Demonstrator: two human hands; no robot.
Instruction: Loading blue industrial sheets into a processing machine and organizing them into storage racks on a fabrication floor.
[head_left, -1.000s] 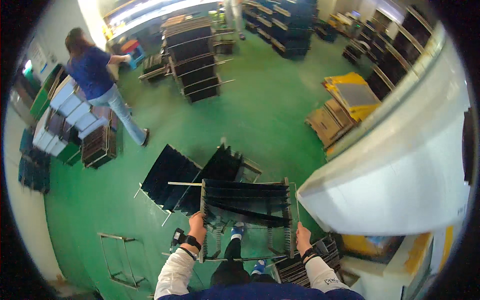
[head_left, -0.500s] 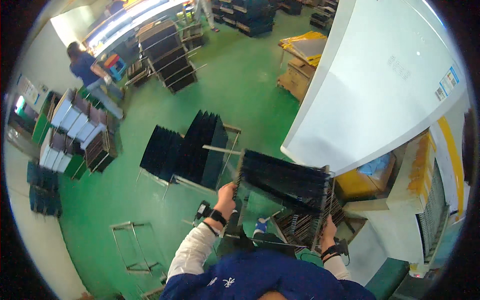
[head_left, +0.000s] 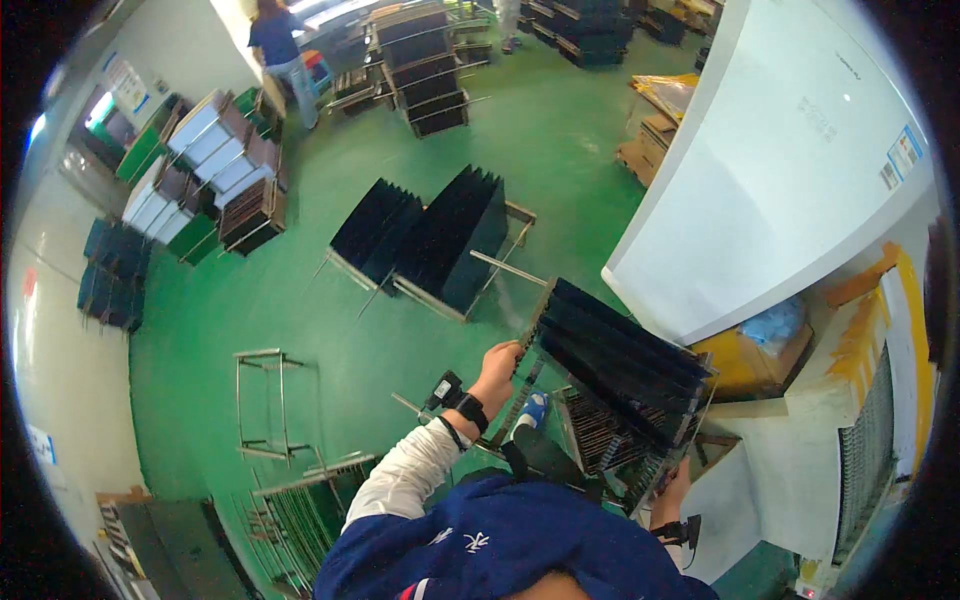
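A slotted metal-framed rack (head_left: 612, 345) holding several black panels hangs tilted in front of me. My left hand (head_left: 497, 372) is closed round its left side, below a long metal rod that sticks out. Lower down on the opposite side, my right hand (head_left: 672, 497) grips the rack's frame, its fingers partly hidden. Under the raised rack, a second slotted rack (head_left: 590, 430) shows near my shoe. Ahead on the floor stand two racks of upright black panels (head_left: 455, 235).
A bare metal stand (head_left: 262, 405) stands at left, above a rack of green-edged boards (head_left: 310, 525). A tall white panel (head_left: 790, 170) and a yellow box (head_left: 750, 368) border my right. Stacked white bins (head_left: 215, 145) and a person (head_left: 280, 55) are farther back.
My view has turned, and the surroundings have shifted. The held rack is tilted more, its right end lower, and both hands still grip it. The person at the back stands more upright.
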